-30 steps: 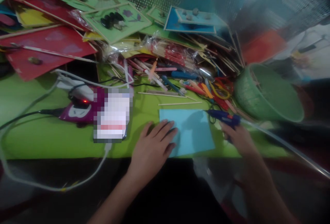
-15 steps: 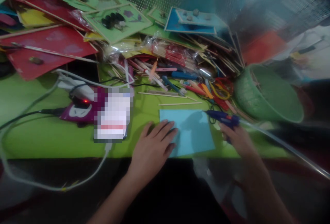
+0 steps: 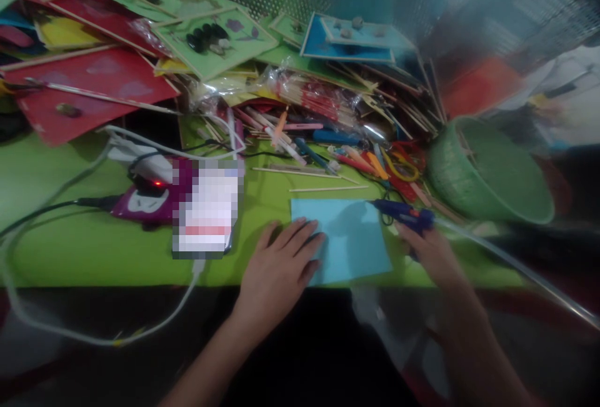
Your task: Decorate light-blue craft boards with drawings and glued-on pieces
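A light blue sheet of card (image 3: 351, 238) lies flat near the front edge of the green table. My left hand (image 3: 284, 257) rests on its left side, fingers stretched out and a little apart. My right hand (image 3: 426, 247) is wrapped round the handle of a dark blue hot glue gun (image 3: 403, 213). The gun's nozzle points left, at the card's upper right corner; whether it touches the card I cannot tell. A long clear glue stick (image 3: 510, 260) sticks out of the gun's back toward the lower right.
A green bowl (image 3: 487, 175) lies tilted on the right. Left of the card are a phone (image 3: 206, 213) on a white cable and a purple power strip (image 3: 126, 206). Thin wooden sticks (image 3: 328, 189), pens, scissors (image 3: 398, 166) and framed coloured panels (image 3: 213, 41) crowd the back.
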`<act>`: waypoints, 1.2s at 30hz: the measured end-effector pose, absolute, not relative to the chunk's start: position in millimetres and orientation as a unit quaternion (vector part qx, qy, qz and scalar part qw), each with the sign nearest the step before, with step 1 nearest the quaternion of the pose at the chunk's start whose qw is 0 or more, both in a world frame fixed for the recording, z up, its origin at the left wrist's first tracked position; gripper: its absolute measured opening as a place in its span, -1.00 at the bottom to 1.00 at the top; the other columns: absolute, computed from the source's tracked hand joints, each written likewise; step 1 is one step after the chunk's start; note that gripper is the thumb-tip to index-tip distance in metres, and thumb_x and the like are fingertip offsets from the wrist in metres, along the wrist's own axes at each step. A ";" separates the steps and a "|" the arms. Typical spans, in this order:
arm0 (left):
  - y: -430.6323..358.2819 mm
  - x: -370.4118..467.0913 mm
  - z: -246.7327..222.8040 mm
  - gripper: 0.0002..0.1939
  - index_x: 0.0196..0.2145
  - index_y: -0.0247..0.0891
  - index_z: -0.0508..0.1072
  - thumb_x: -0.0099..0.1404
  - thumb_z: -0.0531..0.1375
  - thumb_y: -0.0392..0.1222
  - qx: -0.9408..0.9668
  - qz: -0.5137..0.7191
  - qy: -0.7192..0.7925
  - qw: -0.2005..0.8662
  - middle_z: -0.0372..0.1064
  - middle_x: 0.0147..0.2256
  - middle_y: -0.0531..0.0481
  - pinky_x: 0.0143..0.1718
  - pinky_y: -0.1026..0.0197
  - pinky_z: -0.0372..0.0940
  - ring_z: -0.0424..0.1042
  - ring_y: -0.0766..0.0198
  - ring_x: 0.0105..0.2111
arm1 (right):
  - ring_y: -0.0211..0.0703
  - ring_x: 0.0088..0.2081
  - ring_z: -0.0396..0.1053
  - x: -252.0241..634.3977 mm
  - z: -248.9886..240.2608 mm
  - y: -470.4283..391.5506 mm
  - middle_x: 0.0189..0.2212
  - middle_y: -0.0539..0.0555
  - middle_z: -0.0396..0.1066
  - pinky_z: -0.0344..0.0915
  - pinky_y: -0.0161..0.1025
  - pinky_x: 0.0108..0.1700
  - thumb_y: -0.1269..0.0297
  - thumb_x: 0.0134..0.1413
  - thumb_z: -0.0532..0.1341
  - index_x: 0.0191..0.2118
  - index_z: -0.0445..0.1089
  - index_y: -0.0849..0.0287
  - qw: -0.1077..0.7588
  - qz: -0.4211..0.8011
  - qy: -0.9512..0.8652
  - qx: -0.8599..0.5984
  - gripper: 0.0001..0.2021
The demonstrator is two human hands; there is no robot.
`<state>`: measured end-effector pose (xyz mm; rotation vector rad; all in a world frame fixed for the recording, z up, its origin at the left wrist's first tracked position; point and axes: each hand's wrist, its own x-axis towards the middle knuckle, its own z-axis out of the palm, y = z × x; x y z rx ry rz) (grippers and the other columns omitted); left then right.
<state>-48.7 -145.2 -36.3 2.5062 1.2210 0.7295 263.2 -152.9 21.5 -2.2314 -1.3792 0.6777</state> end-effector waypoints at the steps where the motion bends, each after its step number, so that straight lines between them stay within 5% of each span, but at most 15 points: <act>1: -145.3 -48.8 -36.6 -0.65 0.18 -0.06 0.48 0.48 0.17 -0.18 0.862 0.252 0.420 0.130 0.39 0.27 0.02 0.31 -0.20 0.18 0.36 0.05 0.28 | -0.15 -0.59 0.29 262.3 21.3 -152.5 -0.71 0.02 0.34 0.16 -0.21 -0.50 -0.19 0.04 0.26 -0.60 0.35 0.10 0.215 0.247 -0.501 -0.801 -0.54; 36: -146.9 -47.8 -38.9 -0.64 0.21 -0.09 0.45 0.52 0.12 -0.12 0.864 0.244 0.419 0.135 0.34 0.32 0.06 0.31 -0.22 0.17 0.31 0.07 0.32 | -0.21 -0.57 0.24 243.4 22.1 -145.4 -0.67 0.01 0.31 0.15 -0.23 -0.49 -0.17 0.11 0.22 -0.63 0.28 0.09 0.221 0.275 -0.536 -0.767 -0.51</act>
